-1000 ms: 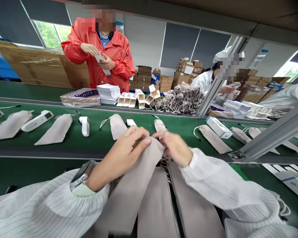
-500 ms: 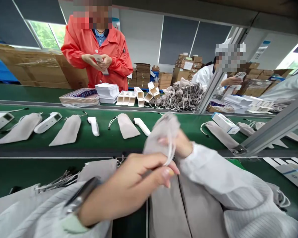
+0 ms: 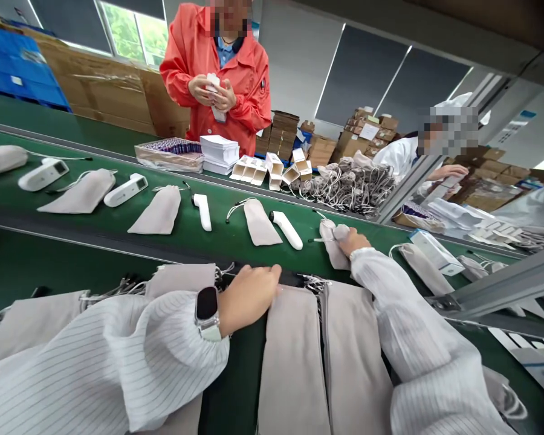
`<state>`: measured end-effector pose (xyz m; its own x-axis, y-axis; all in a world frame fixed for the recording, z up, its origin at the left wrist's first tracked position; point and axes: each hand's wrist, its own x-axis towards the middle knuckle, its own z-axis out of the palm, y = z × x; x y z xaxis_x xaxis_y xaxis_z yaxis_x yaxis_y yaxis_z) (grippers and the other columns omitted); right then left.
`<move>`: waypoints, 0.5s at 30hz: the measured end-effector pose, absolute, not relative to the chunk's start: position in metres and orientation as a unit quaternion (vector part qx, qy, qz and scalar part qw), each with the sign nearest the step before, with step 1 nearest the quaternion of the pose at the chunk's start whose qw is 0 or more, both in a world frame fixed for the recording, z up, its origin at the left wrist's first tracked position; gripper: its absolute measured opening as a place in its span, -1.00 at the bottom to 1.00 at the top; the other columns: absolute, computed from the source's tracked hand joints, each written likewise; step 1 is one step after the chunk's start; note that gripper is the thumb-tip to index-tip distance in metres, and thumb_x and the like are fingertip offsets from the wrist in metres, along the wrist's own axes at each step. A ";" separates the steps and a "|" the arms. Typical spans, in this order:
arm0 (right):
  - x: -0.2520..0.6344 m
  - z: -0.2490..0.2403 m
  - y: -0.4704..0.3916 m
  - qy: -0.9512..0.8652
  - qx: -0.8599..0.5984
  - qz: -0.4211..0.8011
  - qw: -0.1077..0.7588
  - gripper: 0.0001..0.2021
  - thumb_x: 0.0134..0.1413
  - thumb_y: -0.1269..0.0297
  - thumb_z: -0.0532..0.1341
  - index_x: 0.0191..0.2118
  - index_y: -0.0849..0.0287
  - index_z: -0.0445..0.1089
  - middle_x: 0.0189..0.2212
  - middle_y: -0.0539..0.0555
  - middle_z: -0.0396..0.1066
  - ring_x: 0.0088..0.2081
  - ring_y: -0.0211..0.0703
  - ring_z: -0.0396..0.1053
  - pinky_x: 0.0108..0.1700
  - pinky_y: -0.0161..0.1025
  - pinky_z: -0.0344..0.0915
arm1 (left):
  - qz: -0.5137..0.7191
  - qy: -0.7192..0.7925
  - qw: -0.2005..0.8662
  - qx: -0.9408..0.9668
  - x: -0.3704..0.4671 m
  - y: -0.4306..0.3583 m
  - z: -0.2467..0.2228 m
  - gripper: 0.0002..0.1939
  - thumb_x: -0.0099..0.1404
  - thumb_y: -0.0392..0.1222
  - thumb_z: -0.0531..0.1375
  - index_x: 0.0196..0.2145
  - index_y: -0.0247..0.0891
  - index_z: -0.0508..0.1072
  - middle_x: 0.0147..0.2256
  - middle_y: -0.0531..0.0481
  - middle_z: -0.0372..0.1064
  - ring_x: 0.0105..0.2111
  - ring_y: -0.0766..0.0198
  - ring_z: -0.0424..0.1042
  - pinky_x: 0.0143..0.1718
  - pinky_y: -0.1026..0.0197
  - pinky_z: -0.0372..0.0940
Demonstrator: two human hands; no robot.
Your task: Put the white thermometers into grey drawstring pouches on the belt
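Note:
My right hand (image 3: 354, 243) is closed on a grey drawstring pouch (image 3: 336, 254) at the far green belt. A small rounded pale part shows by its fingers; I cannot tell whether it is pouch or contents. Nearer to me, my left hand (image 3: 250, 297) is closed, its fingertips at the top left corner of a stack of flat grey drawstring pouches (image 3: 294, 356). A second stack of pouches (image 3: 356, 350) lies alongside. Left of the pouch in my right hand, a white handheld thermometer (image 3: 288, 231) lies beside another pouch (image 3: 260, 222).
More thermometers (image 3: 126, 191) and pouches (image 3: 156, 210) lie along the belt (image 3: 217, 241). A white box (image 3: 435, 251) sits to the right, near a slanted metal post (image 3: 401, 184). Across the belt, a person in red (image 3: 226, 78) holds a white item beside a pouch heap (image 3: 344, 184).
My right hand has carried the pouch away and down to the far belt. My left hand has let go of its cord and moved to the near stack. The view has tilted.

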<state>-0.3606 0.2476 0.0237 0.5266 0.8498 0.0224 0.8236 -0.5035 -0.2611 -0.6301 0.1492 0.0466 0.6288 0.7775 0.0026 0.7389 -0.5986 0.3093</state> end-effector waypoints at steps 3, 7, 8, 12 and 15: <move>-0.384 0.023 0.252 -0.477 -0.867 0.040 0.137 -0.51 -0.04 0.37 0.06 0.07 0.31 0.04 -0.04 0.44 0.10 -0.01 0.21 0.15 -0.12 0.04 0.12 | 0.105 0.432 0.101 0.890 -0.627 0.147 0.050 -0.76 0.29 -0.16 -0.09 -0.31 -0.33 0.31 -0.32 -0.12 0.34 -0.26 0.10 0.33 -0.24 0.10 0.14; -0.412 0.016 0.254 -0.526 -0.829 0.067 0.175 -0.49 -0.02 0.36 0.06 0.11 0.20 0.01 -0.05 0.36 0.15 -0.04 0.12 0.19 -0.11 -0.03 0.13 | 0.183 0.312 0.073 0.929 -0.617 0.135 0.040 -0.61 0.29 -0.10 -0.07 0.06 -0.21 0.08 0.11 -0.07 0.03 0.09 0.16 0.03 0.01 0.11 0.01; -0.414 0.016 0.255 -0.538 -0.819 0.077 0.186 -0.48 -0.03 0.36 0.08 0.11 0.19 0.03 -0.06 0.34 0.18 -0.05 0.10 0.21 -0.10 -0.05 0.13 | 0.176 0.279 0.075 0.941 -0.615 0.131 0.036 -0.57 0.28 -0.07 -0.06 0.09 -0.17 0.02 0.14 -0.05 -0.04 0.11 0.16 -0.02 0.03 0.09 -0.01; -0.383 0.032 0.254 -0.562 -0.781 0.109 0.250 -0.54 -0.19 0.29 0.21 -0.05 0.21 0.25 -0.25 0.19 0.35 -0.16 0.04 0.30 -0.09 -0.06 0.15 | 0.142 0.241 0.068 0.958 -0.614 0.125 0.023 -0.59 0.28 -0.15 -0.03 0.08 -0.18 0.07 0.14 -0.07 -0.02 0.10 0.09 0.02 0.01 0.04 0.02; -0.336 0.056 0.238 -0.563 -0.743 0.104 0.346 -0.66 -0.20 0.20 0.19 -0.21 0.20 0.32 -0.42 0.07 0.38 -0.29 -0.08 0.35 -0.17 -0.12 0.23 | 0.151 0.244 0.083 0.954 -0.615 0.126 0.029 -0.72 0.30 -0.26 -0.08 -0.05 -0.24 0.25 0.02 -0.09 0.16 0.02 0.13 0.12 -0.02 0.07 0.06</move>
